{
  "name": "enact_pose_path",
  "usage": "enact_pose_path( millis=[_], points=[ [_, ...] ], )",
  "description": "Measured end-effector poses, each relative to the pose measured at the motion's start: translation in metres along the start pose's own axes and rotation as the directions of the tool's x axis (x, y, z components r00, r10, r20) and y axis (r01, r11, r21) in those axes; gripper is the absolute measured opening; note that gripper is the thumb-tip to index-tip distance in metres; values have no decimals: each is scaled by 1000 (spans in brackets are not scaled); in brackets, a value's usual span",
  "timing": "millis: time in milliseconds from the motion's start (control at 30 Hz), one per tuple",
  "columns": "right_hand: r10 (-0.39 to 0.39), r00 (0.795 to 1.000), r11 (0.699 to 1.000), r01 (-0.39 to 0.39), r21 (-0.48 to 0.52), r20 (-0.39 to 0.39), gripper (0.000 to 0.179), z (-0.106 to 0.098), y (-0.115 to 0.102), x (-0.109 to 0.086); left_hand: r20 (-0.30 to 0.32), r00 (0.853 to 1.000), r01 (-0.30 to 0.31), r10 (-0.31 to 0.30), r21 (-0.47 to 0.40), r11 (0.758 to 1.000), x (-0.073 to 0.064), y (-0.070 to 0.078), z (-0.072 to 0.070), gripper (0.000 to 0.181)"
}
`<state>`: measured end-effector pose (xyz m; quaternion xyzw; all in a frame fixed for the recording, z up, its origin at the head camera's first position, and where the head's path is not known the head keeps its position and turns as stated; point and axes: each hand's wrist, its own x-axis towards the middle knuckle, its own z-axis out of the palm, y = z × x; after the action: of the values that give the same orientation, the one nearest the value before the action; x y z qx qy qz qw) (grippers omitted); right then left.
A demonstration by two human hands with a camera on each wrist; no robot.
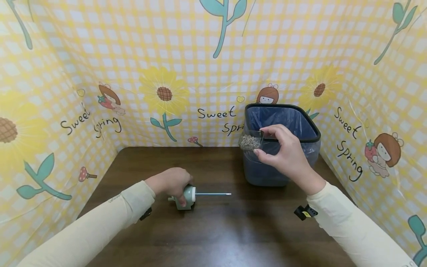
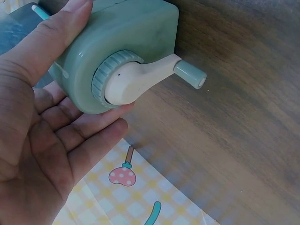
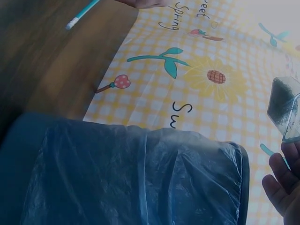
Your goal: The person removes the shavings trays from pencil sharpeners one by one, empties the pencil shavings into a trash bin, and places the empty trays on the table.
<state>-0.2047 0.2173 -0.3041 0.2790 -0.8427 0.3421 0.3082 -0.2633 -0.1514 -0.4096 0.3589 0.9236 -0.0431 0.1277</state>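
My left hand grips a green hand-crank pencil sharpener on the table, fingers over its top and thumb on the near side. A blue pencil sticks out of the sharpener's right side, eraser end outward. In the left wrist view the white crank with its green knob faces the camera. My right hand pinches a small clear shavings drawer between thumb and fingers. Grey-brown shavings lie inside the drawer, which overlaps the bin's left rim in the head view.
A blue trash bin with a black rim and a clear plastic liner stands at the back right of the dark wooden table. Yellow checked cloth with flowers walls the table at the back and both sides.
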Motion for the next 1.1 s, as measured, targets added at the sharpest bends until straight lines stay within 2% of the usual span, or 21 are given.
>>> enact_pose_path(
  millis=[333, 700, 1100],
  points=[
    [11, 1000, 1000, -11, -6, -17, 52, -6, 7, 4, -3, 1000, -3, 3, 10, 1000, 0, 0, 1, 58],
    [34, 999, 998, -35, -57, -19, 54, -11, 11, 7, -10, 1000, 2, -2, 25, 1000, -1, 1, 0, 58],
    [55, 998, 995, -56, -80, -7, 53, -17, 16, 13, 4, 1000, 9, -9, 3, 1000, -1, 2, -1, 58]
  ],
)
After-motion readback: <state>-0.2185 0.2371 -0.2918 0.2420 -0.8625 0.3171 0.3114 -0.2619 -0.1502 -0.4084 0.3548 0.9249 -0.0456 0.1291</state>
